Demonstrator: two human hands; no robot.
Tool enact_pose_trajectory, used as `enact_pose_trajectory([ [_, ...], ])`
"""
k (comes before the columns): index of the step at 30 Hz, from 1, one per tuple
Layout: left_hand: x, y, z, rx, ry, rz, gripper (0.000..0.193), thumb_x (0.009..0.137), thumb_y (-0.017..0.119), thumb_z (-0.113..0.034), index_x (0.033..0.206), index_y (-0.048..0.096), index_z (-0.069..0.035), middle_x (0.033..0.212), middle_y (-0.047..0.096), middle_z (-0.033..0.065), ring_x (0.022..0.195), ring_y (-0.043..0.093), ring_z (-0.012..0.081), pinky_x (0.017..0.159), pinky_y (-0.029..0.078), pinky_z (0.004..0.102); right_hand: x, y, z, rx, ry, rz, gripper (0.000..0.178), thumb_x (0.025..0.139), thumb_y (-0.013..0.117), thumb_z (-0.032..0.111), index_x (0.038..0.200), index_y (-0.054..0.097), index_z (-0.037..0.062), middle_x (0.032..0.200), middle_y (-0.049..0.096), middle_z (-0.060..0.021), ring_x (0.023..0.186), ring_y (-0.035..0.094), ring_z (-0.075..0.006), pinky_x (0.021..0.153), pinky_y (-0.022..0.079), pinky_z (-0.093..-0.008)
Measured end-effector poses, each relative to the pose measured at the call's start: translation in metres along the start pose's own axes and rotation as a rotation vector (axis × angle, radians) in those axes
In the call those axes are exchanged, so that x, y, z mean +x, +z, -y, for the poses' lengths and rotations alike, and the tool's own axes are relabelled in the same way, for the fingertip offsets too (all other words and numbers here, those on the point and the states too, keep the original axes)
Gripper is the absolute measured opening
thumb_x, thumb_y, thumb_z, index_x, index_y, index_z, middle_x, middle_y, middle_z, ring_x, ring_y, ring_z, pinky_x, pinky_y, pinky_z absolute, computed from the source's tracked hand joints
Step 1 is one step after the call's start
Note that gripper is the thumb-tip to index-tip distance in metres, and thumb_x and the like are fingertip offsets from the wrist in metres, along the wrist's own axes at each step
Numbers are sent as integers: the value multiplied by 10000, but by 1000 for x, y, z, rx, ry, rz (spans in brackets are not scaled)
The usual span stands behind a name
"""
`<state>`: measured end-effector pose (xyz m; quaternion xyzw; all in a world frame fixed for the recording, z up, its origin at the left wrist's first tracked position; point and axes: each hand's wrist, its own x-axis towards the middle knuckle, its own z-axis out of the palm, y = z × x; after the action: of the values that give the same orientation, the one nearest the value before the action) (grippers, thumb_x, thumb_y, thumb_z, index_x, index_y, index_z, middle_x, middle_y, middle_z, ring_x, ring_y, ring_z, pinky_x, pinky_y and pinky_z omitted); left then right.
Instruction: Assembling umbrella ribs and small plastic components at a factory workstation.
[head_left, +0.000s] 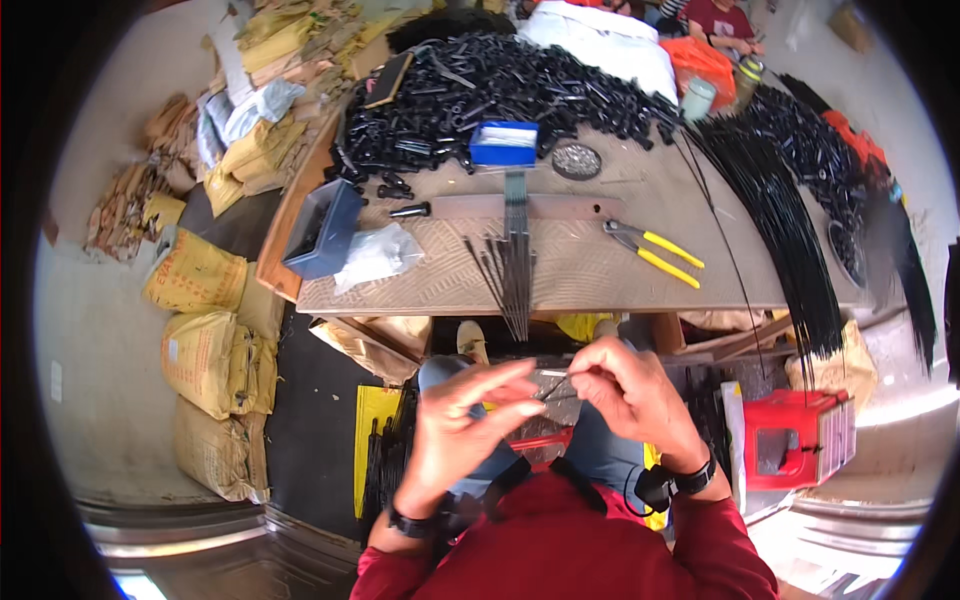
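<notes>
In front of my lap, near the table's front edge, my right hand (630,392) pinches a thin dark rod (557,388) between thumb and fingers. The rod's left end reaches toward my left hand (470,415), whose fingers are stretched out with the thumb apart. Whether the left fingertips touch the rod I cannot tell. Just ahead, several thin dark rods (515,275) lie side by side and stick out over the table edge. Right of them rest cutting pliers (660,255) with yellow handles, jaws pointing left.
Black tubular parts (440,110) are heaped across the table's back. Before them stand a blue box (504,153) and a round dish (577,160). A grey bin (322,228) and clear plastic bag (378,255) sit left; long black rods (775,220) overhang right. A red stool (770,435) stands lower right.
</notes>
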<state>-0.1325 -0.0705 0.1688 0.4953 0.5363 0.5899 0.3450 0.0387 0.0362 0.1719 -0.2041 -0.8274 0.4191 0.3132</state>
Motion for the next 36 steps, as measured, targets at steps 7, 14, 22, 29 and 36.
enact_pose_trajectory([
  [7,27,35,25,-287,56,63,195,776,609,76,965,632,30,945,620,95,814,594,117,735,489,222,1,-5,-8,76,-3,-44,125,855,554,117,887,464,36,716,587,-129,639,605,-300,510,440,-349],
  [14,29,13,37,347,167,55,154,726,691,-41,876,663,-21,804,667,87,698,644,156,618,496,260,50,-56,-40,-234,32,-9,118,856,537,170,862,491,61,672,502,-106,551,504,-238,525,411,-318],
  [22,75,-64,75,1135,334,88,778,544,768,-411,1188,481,-82,1244,451,136,1110,457,279,909,376,383,197,-98,-159,-480,31,-124,102,821,534,120,841,531,20,743,595,-172,690,586,-328,592,442,-382],
  [29,117,-45,93,1254,423,442,1047,575,533,-720,1388,247,-126,1427,252,84,1328,211,217,1085,165,376,253,-71,-218,-874,52,-161,113,822,550,156,834,510,50,793,595,-168,764,586,-366,637,459,-447],
  [36,134,-38,106,1295,510,482,743,702,626,-373,1350,338,-152,1425,258,83,1302,276,237,1046,280,376,258,-75,-219,-893,41,-103,90,845,516,160,852,503,71,790,606,-138,758,596,-349,633,447,-464],
])
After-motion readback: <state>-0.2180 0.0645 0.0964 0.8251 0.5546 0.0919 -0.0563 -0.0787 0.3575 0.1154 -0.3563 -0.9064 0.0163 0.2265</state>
